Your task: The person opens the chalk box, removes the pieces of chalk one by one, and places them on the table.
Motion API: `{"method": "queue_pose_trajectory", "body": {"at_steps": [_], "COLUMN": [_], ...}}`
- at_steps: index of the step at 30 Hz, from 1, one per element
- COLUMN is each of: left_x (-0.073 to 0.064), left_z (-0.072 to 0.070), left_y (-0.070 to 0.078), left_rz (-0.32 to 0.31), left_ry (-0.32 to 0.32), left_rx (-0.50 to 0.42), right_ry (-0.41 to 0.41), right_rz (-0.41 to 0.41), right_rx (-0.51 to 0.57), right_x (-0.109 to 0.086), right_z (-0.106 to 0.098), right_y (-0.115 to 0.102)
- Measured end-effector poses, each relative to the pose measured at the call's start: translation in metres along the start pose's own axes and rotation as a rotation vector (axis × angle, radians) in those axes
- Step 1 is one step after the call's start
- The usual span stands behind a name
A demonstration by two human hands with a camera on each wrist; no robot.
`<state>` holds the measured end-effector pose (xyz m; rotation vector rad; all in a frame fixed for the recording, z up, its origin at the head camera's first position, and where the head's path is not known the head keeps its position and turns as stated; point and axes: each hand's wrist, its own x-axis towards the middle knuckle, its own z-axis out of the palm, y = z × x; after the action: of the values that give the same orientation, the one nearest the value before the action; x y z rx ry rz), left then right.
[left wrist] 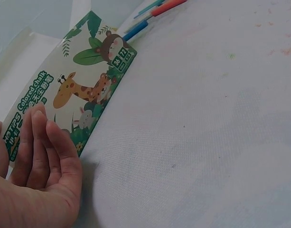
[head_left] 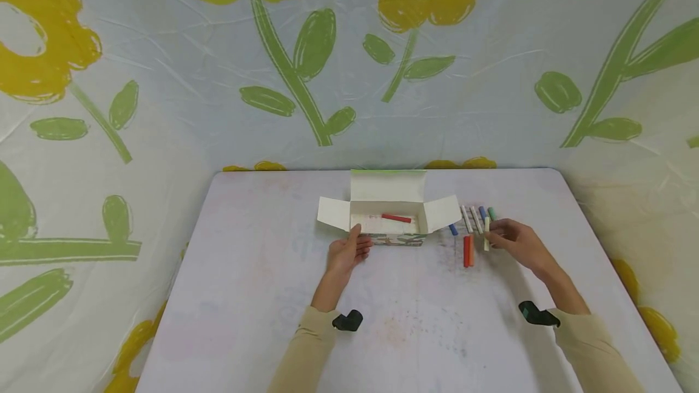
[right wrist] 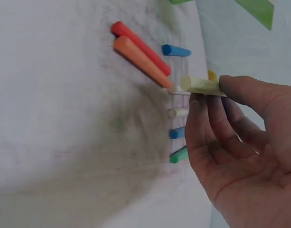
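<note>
An open chalk box [head_left: 395,239] with a printed animal front stands at the table's back middle, flaps spread. One red chalk stick [head_left: 396,218] lies inside. My left hand [head_left: 344,255] grips the box's front left corner, thumb over the rim and fingers along the printed front. To the right, my right hand [head_left: 522,246] pinches a pale yellow chalk stick [right wrist: 198,85] between thumb and fingertips. In the right wrist view it is held above the tabletop. Just left of that hand lie a red chalk [head_left: 466,251] and an orange chalk [head_left: 471,251], side by side.
Behind them, a loose row holds a blue chalk [head_left: 453,229], two white chalks [head_left: 466,219], another blue chalk [head_left: 483,213] and a green chalk [head_left: 492,213]. The white table [head_left: 262,320] bears chalk smudges. A flowered cloth [head_left: 207,77] hangs around its back and sides.
</note>
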<state>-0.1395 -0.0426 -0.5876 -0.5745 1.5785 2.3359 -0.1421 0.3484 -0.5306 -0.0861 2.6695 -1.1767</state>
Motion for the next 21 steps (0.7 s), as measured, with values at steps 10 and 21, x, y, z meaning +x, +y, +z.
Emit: {"method": "queue_pose_trajectory", "body": {"at_steps": [10,21], "left_x": [0.001,0.001], "left_z": [0.0,0.0], "left_y": [-0.001,0.0], "left_rz": [-0.005,-0.004], "left_ry": [0.003,0.006], "left_rx": [0.002,0.007], "right_ry": [-0.014,-0.012], "right_rz": [0.005,0.025], "right_rx": [-0.089,-0.16], "right_x": [-0.006,-0.005], "right_z": [0.017,0.018], "right_y": [0.012,0.008]}}
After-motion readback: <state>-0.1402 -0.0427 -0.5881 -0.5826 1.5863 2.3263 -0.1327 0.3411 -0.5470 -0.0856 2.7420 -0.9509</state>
